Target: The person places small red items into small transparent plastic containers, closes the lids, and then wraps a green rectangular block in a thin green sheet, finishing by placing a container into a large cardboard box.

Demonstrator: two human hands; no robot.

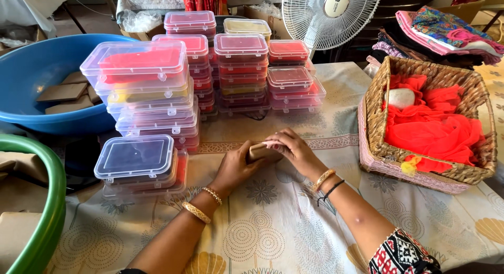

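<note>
1. The left hand (pixel 237 166) is gripping a small brown box (pixel 261 151) from its left side.
2. The right hand (pixel 290 148) is lying over the box's top and right, fingers curled onto it.
3. The box is sitting between both hands on the bench (pixel 273 221), near stacked clear tubs (pixel 139 161), with a basket (pixel 428 119) well to the right.
</note>
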